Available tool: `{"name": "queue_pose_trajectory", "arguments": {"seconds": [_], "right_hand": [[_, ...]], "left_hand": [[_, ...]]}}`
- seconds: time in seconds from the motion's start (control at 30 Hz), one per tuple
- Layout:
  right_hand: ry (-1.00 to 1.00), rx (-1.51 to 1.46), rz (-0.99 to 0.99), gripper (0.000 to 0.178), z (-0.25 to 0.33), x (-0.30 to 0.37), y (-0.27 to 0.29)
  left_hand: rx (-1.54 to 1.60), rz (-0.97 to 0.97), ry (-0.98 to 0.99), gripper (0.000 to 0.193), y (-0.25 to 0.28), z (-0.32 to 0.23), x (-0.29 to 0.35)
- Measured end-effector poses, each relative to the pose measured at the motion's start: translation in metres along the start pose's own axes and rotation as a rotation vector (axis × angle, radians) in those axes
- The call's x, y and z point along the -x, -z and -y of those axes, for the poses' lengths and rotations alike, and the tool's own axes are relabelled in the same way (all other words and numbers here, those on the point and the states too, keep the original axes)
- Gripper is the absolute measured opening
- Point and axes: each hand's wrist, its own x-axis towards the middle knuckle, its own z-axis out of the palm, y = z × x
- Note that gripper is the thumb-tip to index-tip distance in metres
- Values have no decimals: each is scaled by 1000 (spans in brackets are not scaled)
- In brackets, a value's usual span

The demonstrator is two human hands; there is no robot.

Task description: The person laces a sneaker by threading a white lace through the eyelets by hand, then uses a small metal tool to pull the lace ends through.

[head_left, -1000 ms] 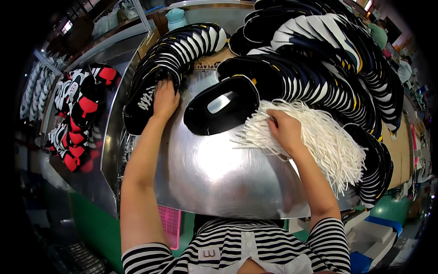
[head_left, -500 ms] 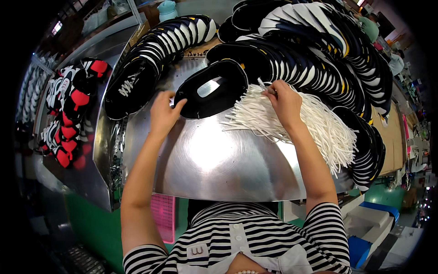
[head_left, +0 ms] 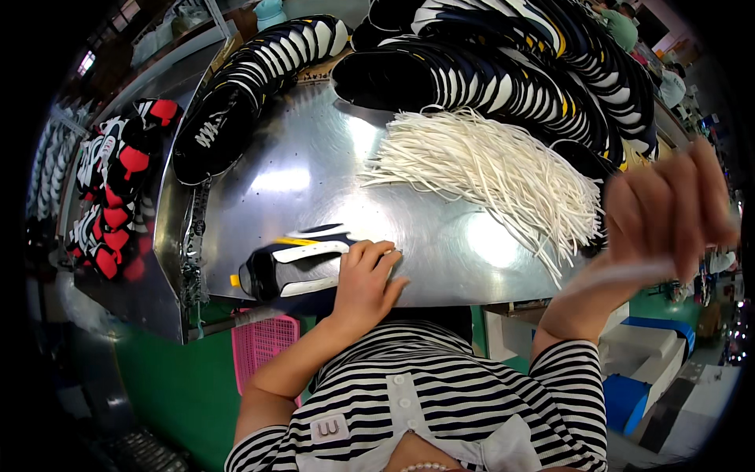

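Covering the right end of the shoe upper (head_left: 307, 252), the left hand (head_left: 366, 282) is nearer, its grip impossible to tell; the upper lies crosswise, near-left of the lace pile (head_left: 487, 169); right of it, the blurred right hand (head_left: 668, 208) looks closed around a white lace (head_left: 625, 273)!

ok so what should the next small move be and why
Probably lower the right hand toward the shoe upper: the left hand rests on it, while the right is raised well away, with a blurred white strand across its wrist.
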Motion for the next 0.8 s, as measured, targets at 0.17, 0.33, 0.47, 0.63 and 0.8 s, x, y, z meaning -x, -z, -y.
{"name": "queue_pose_trajectory", "arguments": {"seconds": [0.17,0.33,0.47,0.63,0.8], "right_hand": [[-19,144,-346,6,-21,100,-2],[-882,89,-445,7,-161,96,-34],[-768,121,-436,10,-280,92,-29],[-737,54,-559,12,-297,95,-37],[-677,35,-650,12,-296,98,-32]], "left_hand": [[-190,-235,113,15,81,20,26],[-483,46,188,14,108,9,56],[-478,233,400,36,102,18,50],[687,429,1049,67,101,75,9],[1005,457,1011,75,86,77,-14]]}}
